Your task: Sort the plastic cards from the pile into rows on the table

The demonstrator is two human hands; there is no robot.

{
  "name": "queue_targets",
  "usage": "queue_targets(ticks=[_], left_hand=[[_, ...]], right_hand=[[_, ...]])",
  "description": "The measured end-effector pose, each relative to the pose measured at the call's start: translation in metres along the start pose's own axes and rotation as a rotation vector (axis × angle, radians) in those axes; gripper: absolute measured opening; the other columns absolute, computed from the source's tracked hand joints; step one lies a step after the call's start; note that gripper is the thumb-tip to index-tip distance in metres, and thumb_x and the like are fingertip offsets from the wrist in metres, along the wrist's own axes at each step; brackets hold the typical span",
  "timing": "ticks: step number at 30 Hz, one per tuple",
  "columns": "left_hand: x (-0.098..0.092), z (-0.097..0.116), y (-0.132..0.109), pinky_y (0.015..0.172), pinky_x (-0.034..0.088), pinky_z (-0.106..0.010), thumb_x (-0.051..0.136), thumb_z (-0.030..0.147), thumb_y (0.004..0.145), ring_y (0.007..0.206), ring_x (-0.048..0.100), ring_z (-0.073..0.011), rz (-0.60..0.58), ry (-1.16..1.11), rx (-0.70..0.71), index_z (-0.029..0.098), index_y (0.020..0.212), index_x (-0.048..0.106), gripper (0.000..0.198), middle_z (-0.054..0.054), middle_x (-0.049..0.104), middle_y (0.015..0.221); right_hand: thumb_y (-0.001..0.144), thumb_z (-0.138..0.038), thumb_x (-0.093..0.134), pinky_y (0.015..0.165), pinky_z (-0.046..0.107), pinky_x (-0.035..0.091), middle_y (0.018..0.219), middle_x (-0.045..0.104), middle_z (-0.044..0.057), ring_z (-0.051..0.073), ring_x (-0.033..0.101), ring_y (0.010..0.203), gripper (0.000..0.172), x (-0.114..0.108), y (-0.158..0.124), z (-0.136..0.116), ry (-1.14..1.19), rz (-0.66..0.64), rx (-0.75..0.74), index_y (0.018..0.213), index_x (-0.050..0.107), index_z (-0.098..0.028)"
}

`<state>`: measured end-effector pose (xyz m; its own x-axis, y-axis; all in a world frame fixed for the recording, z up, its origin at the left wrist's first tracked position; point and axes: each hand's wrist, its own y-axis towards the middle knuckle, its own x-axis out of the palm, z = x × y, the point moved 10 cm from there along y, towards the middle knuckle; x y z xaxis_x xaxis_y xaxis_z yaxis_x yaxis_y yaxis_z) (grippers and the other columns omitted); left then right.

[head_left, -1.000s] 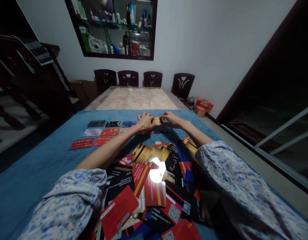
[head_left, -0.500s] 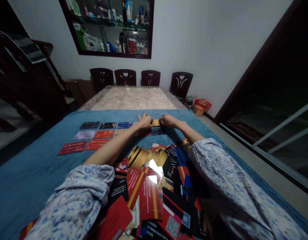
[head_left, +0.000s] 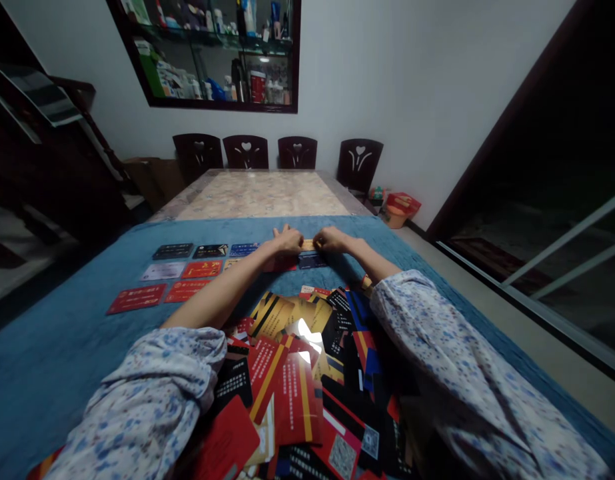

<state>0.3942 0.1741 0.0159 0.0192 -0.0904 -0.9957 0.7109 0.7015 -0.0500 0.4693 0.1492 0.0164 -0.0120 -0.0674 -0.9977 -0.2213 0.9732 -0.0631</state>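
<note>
My left hand (head_left: 288, 241) and my right hand (head_left: 333, 239) meet at the far end of the cards, one at each end of a gold card (head_left: 308, 245). My right fingers are pinched together at its right end. On the left, the fingertips close on the other end while one or two fingers stick out. Just below the gold card lies a dark blue card (head_left: 312, 261). Cards run in rows to the left, among them a black card (head_left: 172, 251), a silver card (head_left: 163, 271) and a red card (head_left: 136, 299). My left forearm hides part of these rows.
A loose heap of overlapping cards (head_left: 297, 393) spreads between my forearms. A blue cloth (head_left: 77, 333) covers the near table, with the patterned tabletop (head_left: 257, 193) beyond. Several dark chairs (head_left: 360, 160) stand along the far side, below a wall cabinet (head_left: 222, 110).
The view has shifted slightly, so the scene sits a little further left. Both hands stay at the gold card, the right hand slightly closer to the left one.
</note>
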Motion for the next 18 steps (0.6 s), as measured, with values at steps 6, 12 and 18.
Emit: queue_targets(ticks=[6,12,18], left_hand=[[-0.0022,0.0015,-0.0037,0.094,0.038,-0.061,0.061,0.023,0.073,0.118,0.045,-0.0421,-0.005,0.026,-0.018,0.019,0.102,0.076,0.032,-0.016,0.070,0.110],[-0.0029,0.0051,-0.0054,0.094,0.037,-0.061,0.059,0.020,0.073,0.119,0.043,-0.0423,0.000,0.043,0.012,0.019,0.106,0.075,0.037,-0.016,0.071,0.111],[-0.0016,0.0054,-0.0057,0.094,0.036,-0.062,0.056,0.018,0.074,0.121,0.042,-0.0427,0.010,0.035,0.009,0.019,0.105,0.076,0.038,-0.017,0.070,0.111]], right_hand=[[0.077,-0.008,0.059,0.074,0.017,0.043,0.103,0.077,0.006,0.016,0.068,0.090,0.040,-0.0006,0.0011,0.0016,0.031,0.014,0.015,0.112,0.077,-0.017],[0.076,-0.008,0.058,0.075,0.019,0.046,0.104,0.078,0.008,0.018,0.070,0.090,0.041,-0.0019,0.0016,-0.0002,0.014,0.022,0.015,0.110,0.078,-0.017],[0.078,-0.009,0.058,0.076,0.018,0.046,0.108,0.077,0.008,0.018,0.070,0.096,0.043,-0.0032,-0.0025,0.0011,0.006,0.008,0.036,0.116,0.076,-0.016]])
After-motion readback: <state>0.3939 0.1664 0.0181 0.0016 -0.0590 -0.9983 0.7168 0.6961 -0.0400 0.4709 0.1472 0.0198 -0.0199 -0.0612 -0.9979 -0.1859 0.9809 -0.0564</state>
